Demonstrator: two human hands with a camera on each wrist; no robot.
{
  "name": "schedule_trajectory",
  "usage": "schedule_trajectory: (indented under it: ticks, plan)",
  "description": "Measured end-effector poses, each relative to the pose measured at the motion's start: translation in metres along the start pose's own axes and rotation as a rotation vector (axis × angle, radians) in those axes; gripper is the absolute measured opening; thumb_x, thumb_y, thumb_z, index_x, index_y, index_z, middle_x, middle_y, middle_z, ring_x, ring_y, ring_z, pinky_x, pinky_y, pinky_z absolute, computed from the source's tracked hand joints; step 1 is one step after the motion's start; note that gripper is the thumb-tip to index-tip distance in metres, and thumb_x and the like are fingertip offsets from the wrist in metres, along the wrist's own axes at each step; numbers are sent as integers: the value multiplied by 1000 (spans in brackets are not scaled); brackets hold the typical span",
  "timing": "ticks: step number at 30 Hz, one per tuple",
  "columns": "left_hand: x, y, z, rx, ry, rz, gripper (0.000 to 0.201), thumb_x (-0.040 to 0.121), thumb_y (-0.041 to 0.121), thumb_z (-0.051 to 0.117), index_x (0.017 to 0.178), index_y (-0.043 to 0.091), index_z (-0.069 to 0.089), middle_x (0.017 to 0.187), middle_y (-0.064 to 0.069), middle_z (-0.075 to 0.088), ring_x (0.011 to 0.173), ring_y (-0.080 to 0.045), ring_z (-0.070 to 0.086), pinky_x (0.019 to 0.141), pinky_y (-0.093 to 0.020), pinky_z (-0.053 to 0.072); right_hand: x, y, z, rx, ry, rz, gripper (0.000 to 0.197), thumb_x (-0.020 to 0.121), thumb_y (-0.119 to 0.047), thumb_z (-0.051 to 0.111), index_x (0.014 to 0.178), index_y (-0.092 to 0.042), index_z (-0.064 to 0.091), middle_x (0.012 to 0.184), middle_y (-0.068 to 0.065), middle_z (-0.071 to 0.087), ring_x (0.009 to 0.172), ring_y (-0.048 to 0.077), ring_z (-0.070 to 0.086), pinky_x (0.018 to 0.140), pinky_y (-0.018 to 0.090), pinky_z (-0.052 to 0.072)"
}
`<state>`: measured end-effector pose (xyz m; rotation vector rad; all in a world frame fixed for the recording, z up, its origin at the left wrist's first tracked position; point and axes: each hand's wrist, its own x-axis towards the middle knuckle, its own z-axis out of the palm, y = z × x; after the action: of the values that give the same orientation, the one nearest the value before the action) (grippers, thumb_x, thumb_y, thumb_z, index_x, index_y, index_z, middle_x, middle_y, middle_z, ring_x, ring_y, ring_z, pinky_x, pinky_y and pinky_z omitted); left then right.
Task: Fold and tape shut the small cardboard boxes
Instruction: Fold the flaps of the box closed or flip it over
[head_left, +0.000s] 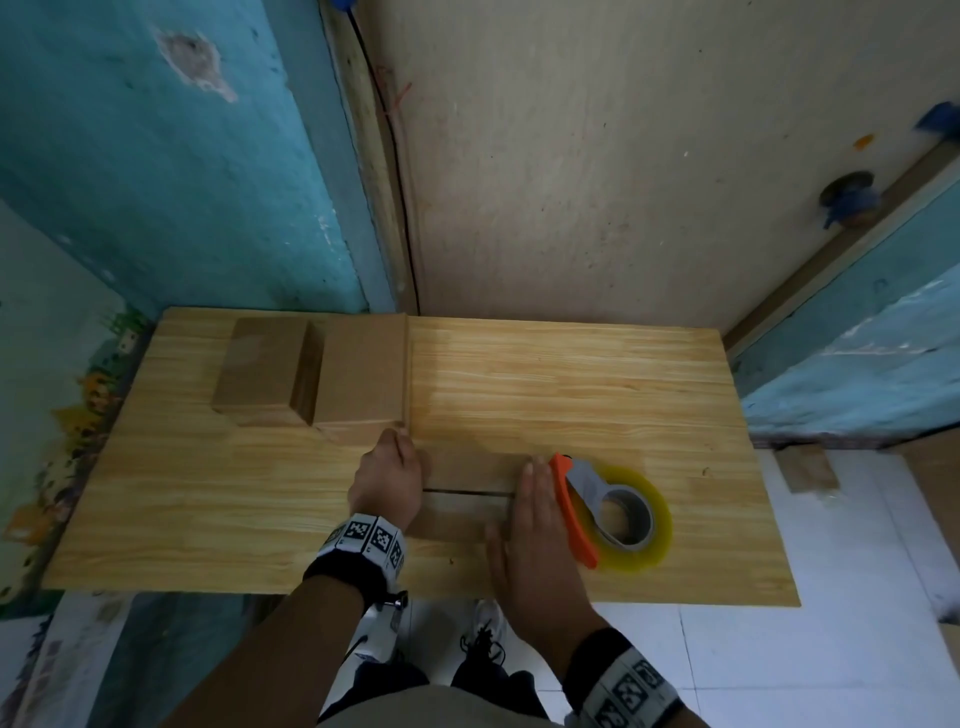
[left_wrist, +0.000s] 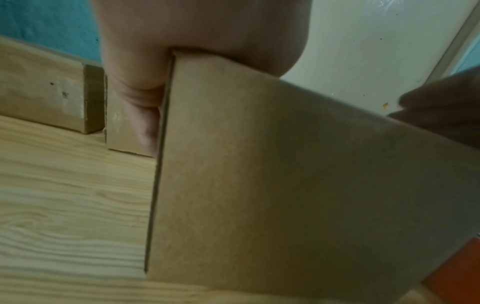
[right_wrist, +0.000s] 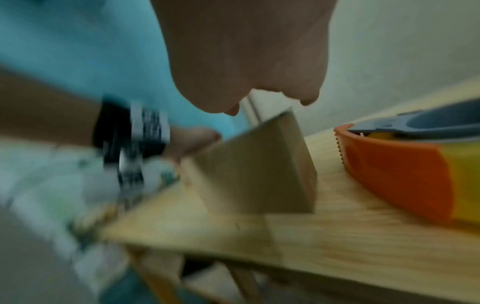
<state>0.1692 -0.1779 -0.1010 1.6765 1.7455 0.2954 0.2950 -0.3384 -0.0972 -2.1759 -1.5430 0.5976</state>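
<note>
A small brown cardboard box (head_left: 470, 470) lies on the wooden table (head_left: 571, 384) near its front edge, its two top flaps folded down and meeting at a dark seam. My left hand (head_left: 387, 478) grips the box's left end, palm on the top corner and fingers curled down the side (left_wrist: 148, 115). My right hand (head_left: 535, 514) lies with straight fingers against the box's right end, thumb toward the front. Just right of it rests an orange tape dispenser (head_left: 613, 512) with a yellowish roll. The right wrist view is blurred but shows the box (right_wrist: 259, 164) and the dispenser (right_wrist: 389, 164).
At the back left of the table stand a closed, taped box (head_left: 265, 371) and, beside it, a flat stack of brown cardboard (head_left: 361, 374). The table's back edge meets a blue wall and a beige panel. White floor tiles lie below the front edge.
</note>
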Motion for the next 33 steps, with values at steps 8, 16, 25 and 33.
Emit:
schedule_trajectory:
  ticks: [8, 16, 25, 33]
  plan:
    - [3, -10, -4, -282, -115, 15, 44, 108, 51, 25, 113, 20, 56, 107, -9, 66, 102, -31, 63, 95, -42, 47, -1, 1, 5, 434, -45, 134, 75, 112, -29, 37, 156, -23, -23, 156, -30, -15, 132, -34, -8, 105, -8, 4]
    - [-4, -23, -13, -618, -307, -209, 35, 102, 61, 36, 118, 37, 55, 119, 0, 57, 105, -25, 56, 87, -43, 44, 4, -13, -29, 688, -20, 130, 44, 112, -15, 36, 131, -53, 22, 129, -43, 27, 114, -45, 24, 95, -10, 21]
    - [-10, -26, -17, -693, -387, -358, 64, 99, 71, 27, 128, 22, 55, 111, -6, 62, 101, -24, 58, 97, -38, 38, 6, -9, -21, 810, -82, 186, 40, 113, -21, 34, 128, -57, 26, 132, -39, 36, 113, -42, 32, 94, -9, 26]
    - [-21, -43, -23, -1060, -322, -167, 19, 90, 6, 64, 99, 18, 52, 105, -9, 60, 89, -25, 63, 76, -41, 49, -5, 14, -36, 942, -111, 240, 41, 104, -5, 58, 128, -39, 57, 121, -33, 69, 119, -5, 63, 90, 11, 51]
